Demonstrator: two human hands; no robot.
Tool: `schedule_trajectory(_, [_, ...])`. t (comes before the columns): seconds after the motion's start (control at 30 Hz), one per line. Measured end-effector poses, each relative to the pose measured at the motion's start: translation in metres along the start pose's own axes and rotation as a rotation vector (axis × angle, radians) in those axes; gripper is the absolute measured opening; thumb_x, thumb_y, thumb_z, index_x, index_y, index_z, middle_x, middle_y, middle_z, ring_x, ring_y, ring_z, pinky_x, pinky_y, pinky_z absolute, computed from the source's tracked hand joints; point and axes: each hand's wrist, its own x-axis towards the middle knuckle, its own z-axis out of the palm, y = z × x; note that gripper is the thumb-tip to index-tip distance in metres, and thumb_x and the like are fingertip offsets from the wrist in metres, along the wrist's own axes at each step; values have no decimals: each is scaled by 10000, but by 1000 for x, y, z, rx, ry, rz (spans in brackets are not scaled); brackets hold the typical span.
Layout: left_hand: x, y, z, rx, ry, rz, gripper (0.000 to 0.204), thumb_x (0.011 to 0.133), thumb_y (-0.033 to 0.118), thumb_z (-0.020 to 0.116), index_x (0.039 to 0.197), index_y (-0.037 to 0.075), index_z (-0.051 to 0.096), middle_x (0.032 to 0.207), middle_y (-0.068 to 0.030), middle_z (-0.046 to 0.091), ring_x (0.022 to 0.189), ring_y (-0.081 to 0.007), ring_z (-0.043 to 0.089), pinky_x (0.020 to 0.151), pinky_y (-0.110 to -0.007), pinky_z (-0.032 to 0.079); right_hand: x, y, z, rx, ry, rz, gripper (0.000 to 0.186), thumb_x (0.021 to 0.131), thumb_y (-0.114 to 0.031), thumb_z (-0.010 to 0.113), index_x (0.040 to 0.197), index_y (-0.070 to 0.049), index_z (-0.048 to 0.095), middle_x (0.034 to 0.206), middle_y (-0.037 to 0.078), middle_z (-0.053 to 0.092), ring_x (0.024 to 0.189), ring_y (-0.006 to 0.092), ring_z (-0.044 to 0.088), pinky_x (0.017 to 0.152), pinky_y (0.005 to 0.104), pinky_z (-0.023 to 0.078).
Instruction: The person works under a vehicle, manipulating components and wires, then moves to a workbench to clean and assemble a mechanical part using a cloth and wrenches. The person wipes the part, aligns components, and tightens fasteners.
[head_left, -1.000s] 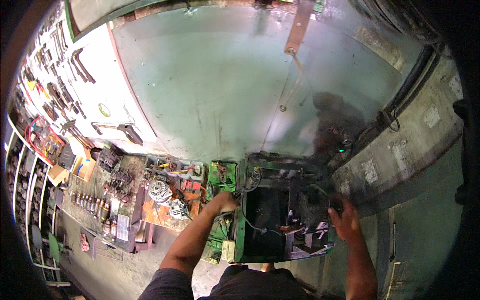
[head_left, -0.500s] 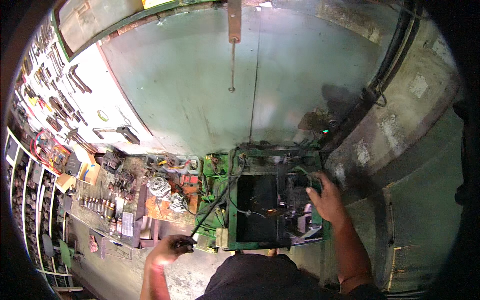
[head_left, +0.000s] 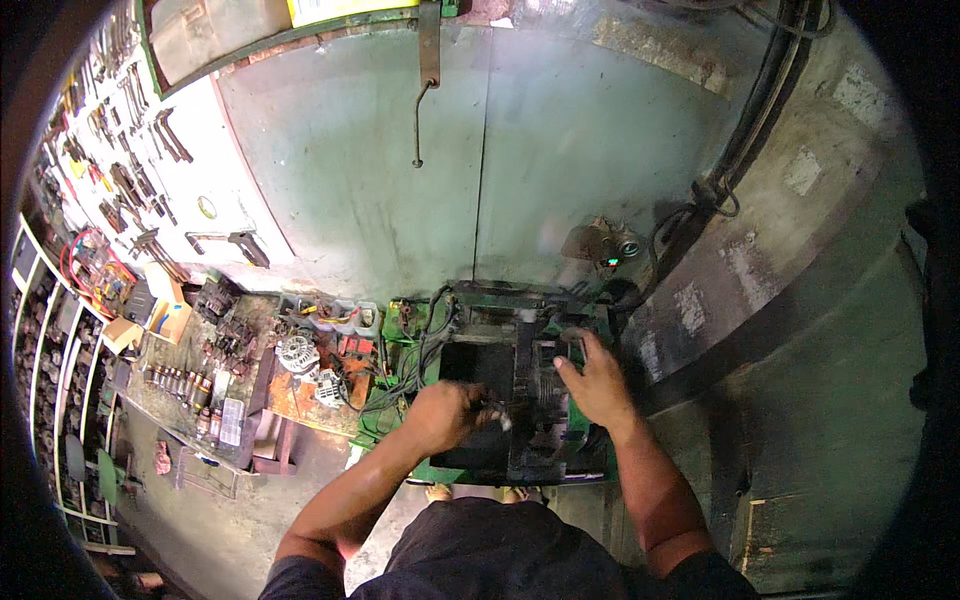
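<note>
My left hand (head_left: 447, 416) is closed over the dark opening of a green-framed machine (head_left: 545, 478). From its fingers sticks a blurred pale tip, which looks like the end of a black cable; the grip itself is partly hidden. My right hand (head_left: 596, 385) hovers over the machine's right side with thumb and fingers apart, holding nothing I can see. Beneath it lies a dark mechanism (head_left: 545, 385), its details hard to make out. More black cables (head_left: 400, 385) run in a bundle along the machine's left side.
Left of the machine, an alternator (head_left: 297, 353) lies on an orange board (head_left: 290, 398). Sockets (head_left: 178, 382) stand in rows on the workbench (head_left: 165, 423). Hand tools (head_left: 172, 135) hang on the white wall. A metal rod (head_left: 418, 125) hangs before the grey panel.
My left hand has moved right and away from me, from beside the machine to above its opening. My right hand has shifted slightly left in the picture, and the whole view has turned a little.
</note>
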Motion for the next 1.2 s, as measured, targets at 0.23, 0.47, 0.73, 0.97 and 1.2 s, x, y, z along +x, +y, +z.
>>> schedule_trajectory(0.23, [109, -44, 56, 216, 58, 192, 334, 943, 242, 805, 1189, 19, 766, 1133, -276, 779, 1080, -470, 752, 956, -530, 608, -1, 1, 1, 66, 31, -51, 530, 1046, -225, 757, 1478, 30, 585, 1355, 330, 703, 1272, 521, 681, 1086, 537, 544])
schedule_trajectory(0.47, [140, -57, 85, -99, 22, 300, 411, 974, 237, 809, 1319, 22, 754, 1217, -241, 803, 1125, -398, 778, 1002, -472, 611, -3, 0, 4, 90, 56, -1, 543, 1046, -217, 756, 1500, 25, 583, 1399, 317, 697, 1332, 487, 666, 1128, 514, 521])
schedule_trajectory(0.73, [138, -43, 67, -268, -230, 110, 317, 1027, 231, 821, 1266, 24, 798, 1289, -204, 806, 1205, -333, 738, 1080, -443, 553, 1, -5, 1, -8, 53, -65, 510, 1026, -195, 771, 1458, 14, 599, 1350, 309, 711, 1265, 518, 688, 1102, 530, 542])
schedule_trajectory(0.97, [135, -42, 61, -547, -221, 163, 254, 973, 154, 886, 1123, -12, 765, 922, -70, 774, 797, -178, 654, 736, -430, 568, 2, -14, -1, -5, 27, -39, 505, 1033, -201, 769, 1456, 17, 596, 1348, 294, 713, 1277, 507, 686, 1085, 521, 548])
schedule_trajectory(1.2, [154, -60, 86, -522, -204, 138, 436, 936, 242, 936, 1263, -9, 793, 1089, -176, 841, 961, -254, 753, 956, -412, 575, 3, -18, -2, -104, -11, 92, 562, 1042, -231, 772, 1510, 9, 574, 1392, 312, 700, 1297, 503, 683, 1104, 534, 550])
